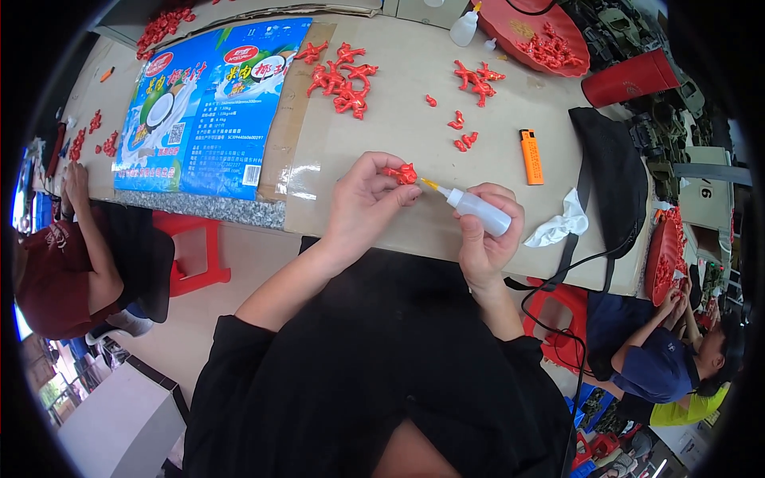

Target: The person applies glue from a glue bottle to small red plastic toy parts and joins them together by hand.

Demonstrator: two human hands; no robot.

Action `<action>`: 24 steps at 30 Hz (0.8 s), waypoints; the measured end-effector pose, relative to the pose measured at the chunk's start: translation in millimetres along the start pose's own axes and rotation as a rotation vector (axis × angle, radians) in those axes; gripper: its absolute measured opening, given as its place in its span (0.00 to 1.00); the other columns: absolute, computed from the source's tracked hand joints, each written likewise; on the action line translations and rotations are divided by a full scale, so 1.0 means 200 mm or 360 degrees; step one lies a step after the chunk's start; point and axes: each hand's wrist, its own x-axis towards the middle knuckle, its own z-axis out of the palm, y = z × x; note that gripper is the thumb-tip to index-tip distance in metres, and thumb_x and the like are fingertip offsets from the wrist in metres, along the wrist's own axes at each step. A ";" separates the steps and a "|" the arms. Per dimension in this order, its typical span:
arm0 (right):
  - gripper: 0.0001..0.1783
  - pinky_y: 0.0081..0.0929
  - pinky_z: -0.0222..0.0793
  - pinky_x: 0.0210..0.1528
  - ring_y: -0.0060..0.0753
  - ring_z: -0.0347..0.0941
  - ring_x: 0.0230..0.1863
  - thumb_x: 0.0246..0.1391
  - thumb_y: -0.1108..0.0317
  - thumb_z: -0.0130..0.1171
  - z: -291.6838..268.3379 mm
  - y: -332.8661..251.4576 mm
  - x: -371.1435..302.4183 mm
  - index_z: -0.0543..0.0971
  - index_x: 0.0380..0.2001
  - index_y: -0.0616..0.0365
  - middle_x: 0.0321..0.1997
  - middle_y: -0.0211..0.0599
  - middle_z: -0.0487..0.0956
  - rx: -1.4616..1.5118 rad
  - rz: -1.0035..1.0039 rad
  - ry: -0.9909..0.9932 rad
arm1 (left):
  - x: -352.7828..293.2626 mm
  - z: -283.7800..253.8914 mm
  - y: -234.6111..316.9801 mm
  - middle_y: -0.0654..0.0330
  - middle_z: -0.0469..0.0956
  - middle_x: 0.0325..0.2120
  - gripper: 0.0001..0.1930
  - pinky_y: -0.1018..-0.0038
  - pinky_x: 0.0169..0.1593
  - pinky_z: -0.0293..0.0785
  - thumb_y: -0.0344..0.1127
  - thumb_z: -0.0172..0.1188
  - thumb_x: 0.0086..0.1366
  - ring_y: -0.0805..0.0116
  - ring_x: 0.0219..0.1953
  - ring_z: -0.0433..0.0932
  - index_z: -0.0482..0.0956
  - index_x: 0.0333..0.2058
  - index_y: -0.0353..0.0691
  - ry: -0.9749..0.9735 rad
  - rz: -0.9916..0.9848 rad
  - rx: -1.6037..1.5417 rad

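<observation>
Between the thumb and fingers of my left hand [362, 203] is a small red plastic figure part [404, 174]. My right hand [490, 239] grips a translucent white glue bottle [480, 212], tilted so that its yellow nozzle [431, 185] points left at the red part. The nozzle's thin tip is very near the part; whether it touches, I cannot tell. Both hands are above the near edge of the table. Ahead lie several small loose red pieces [465, 142], a cluster of red figures [346, 83] and a smaller red cluster [480, 80].
An orange lighter [531, 158], crumpled white tissue [562, 221] and black bag [617, 175] lie to the right. Behind stand another glue bottle [464, 29], a red tray [510, 40] of parts and a red cup [631, 80]. Blue printed cardboard [207, 111] lies left. People sit on both sides.
</observation>
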 end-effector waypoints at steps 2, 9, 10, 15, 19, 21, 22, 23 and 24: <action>0.15 0.17 0.65 0.31 0.23 0.66 0.28 0.49 0.69 0.53 0.00 0.00 0.00 0.61 0.38 0.61 0.39 0.43 0.65 -0.0009 -0.0015 -0.0018 | 0.00 0.00 0.01 0.57 0.74 0.28 0.13 0.82 0.36 0.71 0.23 0.55 0.53 0.75 0.31 0.74 0.64 0.37 0.32 -0.0013 -0.0010 0.0017; 0.16 0.16 0.65 0.32 0.23 0.66 0.30 0.48 0.70 0.53 0.01 -0.01 0.00 0.61 0.38 0.61 0.39 0.44 0.65 -0.0138 -0.0088 -0.0106 | -0.01 -0.01 0.00 0.55 0.74 0.29 0.12 0.82 0.37 0.71 0.24 0.54 0.54 0.73 0.33 0.75 0.63 0.37 0.32 -0.0040 0.0030 0.0028; 0.16 0.16 0.65 0.32 0.23 0.66 0.30 0.48 0.70 0.53 0.01 -0.01 0.00 0.61 0.38 0.61 0.39 0.44 0.65 -0.0138 -0.0087 -0.0107 | 0.00 -0.01 0.00 0.55 0.74 0.29 0.12 0.82 0.37 0.71 0.24 0.54 0.54 0.73 0.33 0.75 0.63 0.37 0.32 -0.0038 0.0029 0.0028; 0.16 0.16 0.64 0.33 0.24 0.65 0.32 0.49 0.70 0.53 0.01 -0.01 0.00 0.61 0.38 0.62 0.39 0.44 0.65 -0.0204 -0.0121 -0.0124 | -0.01 -0.01 0.00 0.54 0.74 0.29 0.12 0.82 0.38 0.71 0.23 0.53 0.55 0.73 0.33 0.75 0.62 0.37 0.32 -0.0061 0.0028 0.0036; 0.16 0.16 0.64 0.34 0.24 0.65 0.33 0.48 0.70 0.53 0.01 -0.01 0.01 0.62 0.38 0.62 0.39 0.44 0.65 -0.0224 -0.0133 -0.0111 | 0.00 -0.01 -0.01 0.54 0.74 0.29 0.12 0.82 0.38 0.71 0.23 0.53 0.54 0.73 0.33 0.75 0.62 0.37 0.32 -0.0047 0.0019 0.0026; 0.16 0.16 0.63 0.35 0.25 0.65 0.34 0.48 0.70 0.54 0.01 -0.01 0.01 0.62 0.38 0.62 0.39 0.44 0.65 -0.0213 -0.0120 -0.0116 | 0.00 -0.01 -0.01 0.55 0.74 0.29 0.12 0.82 0.38 0.71 0.23 0.54 0.54 0.73 0.33 0.75 0.62 0.37 0.32 -0.0051 0.0034 0.0043; 0.16 0.16 0.63 0.35 0.25 0.65 0.34 0.48 0.70 0.54 0.01 -0.01 0.01 0.62 0.38 0.62 0.39 0.44 0.65 -0.0214 -0.0119 -0.0116 | 0.00 -0.01 -0.01 0.55 0.74 0.29 0.12 0.82 0.38 0.71 0.23 0.54 0.54 0.73 0.33 0.75 0.62 0.37 0.32 -0.0051 0.0033 0.0042; 0.15 0.17 0.63 0.35 0.25 0.65 0.34 0.48 0.70 0.54 0.01 -0.01 0.01 0.62 0.38 0.62 0.39 0.44 0.66 -0.0222 -0.0123 -0.0115 | 0.00 -0.01 -0.01 0.55 0.74 0.29 0.12 0.82 0.38 0.71 0.23 0.54 0.54 0.73 0.34 0.75 0.62 0.37 0.32 -0.0046 0.0032 0.0055; 0.15 0.17 0.63 0.35 0.25 0.65 0.34 0.48 0.70 0.54 0.01 -0.01 0.01 0.62 0.38 0.62 0.38 0.44 0.66 -0.0230 -0.0128 -0.0114 | 0.00 -0.01 -0.01 0.55 0.74 0.29 0.12 0.82 0.38 0.71 0.23 0.54 0.54 0.73 0.34 0.75 0.62 0.37 0.32 -0.0040 0.0032 0.0068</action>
